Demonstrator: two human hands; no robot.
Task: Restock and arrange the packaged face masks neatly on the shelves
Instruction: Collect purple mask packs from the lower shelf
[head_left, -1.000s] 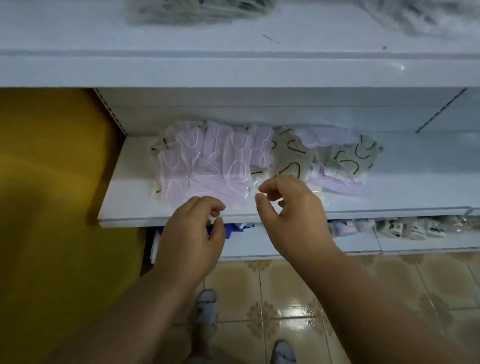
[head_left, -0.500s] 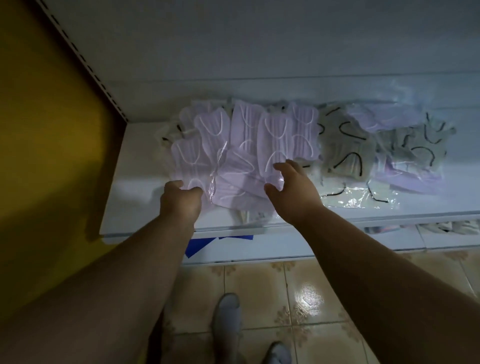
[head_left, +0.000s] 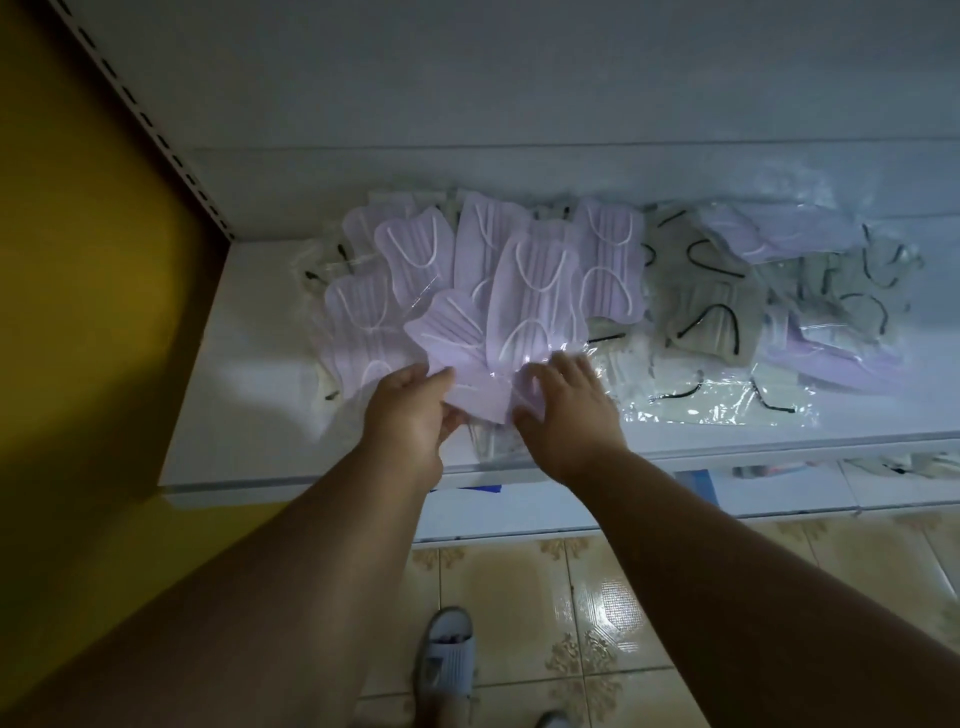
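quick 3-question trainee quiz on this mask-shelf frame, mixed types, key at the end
1. True or false: the left hand grips a purple mask pack.
2. What colour are the ear loops on the grey masks? A) white B) black C) red
3. Where is the right hand: on the pile, or off the shelf?

Key: 1 true. 2 B. 3 On the pile, fingers flat on the clear wrap at its front edge.

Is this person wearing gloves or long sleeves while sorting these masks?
No. The left hand and right hand are bare, with no gloves, rings or watch showing. Both forearms are uncovered as far as the picture shows; no sleeve is in view.
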